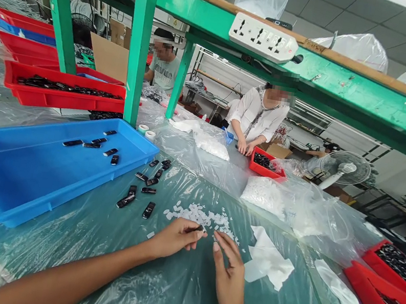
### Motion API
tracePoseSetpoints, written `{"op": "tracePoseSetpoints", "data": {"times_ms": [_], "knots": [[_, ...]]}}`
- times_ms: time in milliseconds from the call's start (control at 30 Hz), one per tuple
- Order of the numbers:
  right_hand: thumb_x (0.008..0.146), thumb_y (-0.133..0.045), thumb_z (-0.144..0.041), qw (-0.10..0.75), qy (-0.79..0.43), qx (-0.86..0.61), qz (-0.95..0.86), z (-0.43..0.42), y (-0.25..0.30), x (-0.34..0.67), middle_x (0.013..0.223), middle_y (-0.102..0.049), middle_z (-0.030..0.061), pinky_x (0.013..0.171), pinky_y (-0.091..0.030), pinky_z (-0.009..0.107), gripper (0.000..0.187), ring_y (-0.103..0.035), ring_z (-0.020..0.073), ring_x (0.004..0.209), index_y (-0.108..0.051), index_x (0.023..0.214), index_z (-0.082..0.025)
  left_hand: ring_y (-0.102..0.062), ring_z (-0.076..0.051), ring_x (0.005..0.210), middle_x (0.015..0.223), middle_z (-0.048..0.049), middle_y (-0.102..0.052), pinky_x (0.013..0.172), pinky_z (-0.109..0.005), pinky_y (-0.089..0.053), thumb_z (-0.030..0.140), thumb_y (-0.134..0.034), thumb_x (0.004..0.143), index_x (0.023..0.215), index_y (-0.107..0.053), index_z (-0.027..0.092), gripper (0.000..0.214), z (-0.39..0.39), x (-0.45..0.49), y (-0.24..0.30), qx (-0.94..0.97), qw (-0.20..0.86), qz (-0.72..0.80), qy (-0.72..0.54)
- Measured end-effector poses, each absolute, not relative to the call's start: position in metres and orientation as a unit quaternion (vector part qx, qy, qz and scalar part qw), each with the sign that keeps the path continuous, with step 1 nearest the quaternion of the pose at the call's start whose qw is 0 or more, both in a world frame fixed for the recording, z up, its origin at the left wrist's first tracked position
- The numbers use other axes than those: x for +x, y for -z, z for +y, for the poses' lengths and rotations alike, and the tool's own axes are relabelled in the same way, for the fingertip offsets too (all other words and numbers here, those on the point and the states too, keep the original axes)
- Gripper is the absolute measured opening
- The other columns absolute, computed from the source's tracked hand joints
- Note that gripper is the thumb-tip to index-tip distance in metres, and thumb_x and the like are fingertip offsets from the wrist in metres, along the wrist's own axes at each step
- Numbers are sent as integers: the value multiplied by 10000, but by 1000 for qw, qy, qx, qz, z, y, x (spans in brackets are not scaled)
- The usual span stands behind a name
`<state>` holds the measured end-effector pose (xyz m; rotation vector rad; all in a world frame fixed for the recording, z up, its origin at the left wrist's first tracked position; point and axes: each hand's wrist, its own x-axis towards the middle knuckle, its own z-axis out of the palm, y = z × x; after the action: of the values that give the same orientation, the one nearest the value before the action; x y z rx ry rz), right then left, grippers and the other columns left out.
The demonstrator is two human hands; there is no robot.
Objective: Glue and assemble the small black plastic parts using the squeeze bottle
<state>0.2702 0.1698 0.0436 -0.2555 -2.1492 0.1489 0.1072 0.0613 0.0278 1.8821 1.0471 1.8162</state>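
Observation:
My left hand (178, 239) is closed, its thumb and fingers pinching a small black piece (198, 228), mostly hidden by the fingers. Just to the right, my right hand (230, 270) has its fingers stretched out and the thumb a little apart, with nothing visible between them. Beyond both hands lies a scattered pile of small white translucent pieces (192, 214). Several glossy black parts (148, 209) lie loose to the left of the pile. More black parts (91, 144) are in the large blue tray (42, 203). A crumpled white cloth (270, 259) lies right of my right hand.
Red bins (60, 97) of black parts stand behind the blue tray, and other red bins (378, 290) at the right edge. A green shelf frame (138, 48) carries a power strip (263, 38). A co-worker (259, 115) handles parts across the plastic-covered table. White bags (266, 193) lie between.

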Motion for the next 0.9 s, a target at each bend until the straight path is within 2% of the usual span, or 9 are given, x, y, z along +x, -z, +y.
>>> {"op": "tracePoseSetpoints", "data": {"times_ms": [67, 133, 233, 367, 467, 533, 733, 900], "knots": [[918, -401, -337, 477, 117, -120, -863, 180, -49, 272, 1174, -511, -23, 944, -346, 308, 299, -414, 140, 1110, -604, 1129, -277, -483, -100, 635, 694, -65, -506, 590, -207, -386, 492, -474, 847, 861, -559, 29, 472, 63, 105, -29, 628, 171, 372, -662], [914, -392, -294, 468, 208, -134, -849, 190, -52, 272, 1102, -546, -3, 874, -344, 344, 292, -424, 175, 1039, -641, 1055, -236, -480, -98, 636, 704, -65, -513, 590, -208, -383, 483, -489, 841, 862, -555, 29, 458, 63, 105, -30, 618, 172, 371, -672], [900, -396, -261, 459, 238, -151, -842, 199, -54, 270, 1065, -558, 23, 829, -321, 371, 293, -421, 206, 997, -657, 1021, -201, -483, -99, 635, 705, -66, -519, 588, -206, -377, 475, -478, 851, 835, -549, 34, 447, 61, 106, -31, 627, 157, 372, -666], [899, -391, -291, 446, 261, -163, -841, 206, -52, 265, 1113, -535, 65, 837, -292, 405, 335, -401, 246, 1032, -627, 1110, -181, -493, -104, 635, 703, -69, -522, 581, -204, -375, 473, -466, 859, 809, -547, 38, 445, 57, 108, -31, 636, 135, 382, -657], [898, -399, -299, 437, 248, -163, -849, 207, -52, 264, 1101, -535, 63, 839, -285, 403, 307, -406, 243, 1025, -644, 1051, -196, -495, -110, 645, 693, -61, -509, 595, -209, -387, 475, -455, 865, 835, -562, 42, 447, 57, 109, -31, 645, 129, 379, -651], [890, -415, -281, 437, 225, -162, -856, 205, -52, 265, 1051, -547, 43, 835, -288, 390, 262, -415, 223, 994, -655, 967, -208, -494, -109, 642, 679, -58, -503, 601, -208, -390, 471, -458, 864, 770, -540, 53, 436, 56, 109, -31, 645, 124, 378, -652], [845, -485, -281, 447, 110, -141, -877, 198, -54, 268, 934, -573, 5, 838, -323, 362, 163, -447, 187, 930, -626, 875, -205, -502, -118, 658, 687, -65, -503, 606, -211, -404, 470, -453, 865, 728, -503, 65, 431, 57, 108, -30, 653, 121, 375, -647], [819, -533, -383, 489, -60, -131, -860, 198, -50, 268, 943, -596, 41, 827, -427, 301, 254, -538, 155, 899, -628, 894, -159, -515, -132, 721, 878, -119, -564, 666, -233, -421, 447, -452, 869, 799, -530, 58, 403, 58, 109, -25, 690, 153, 371, -603]]}}
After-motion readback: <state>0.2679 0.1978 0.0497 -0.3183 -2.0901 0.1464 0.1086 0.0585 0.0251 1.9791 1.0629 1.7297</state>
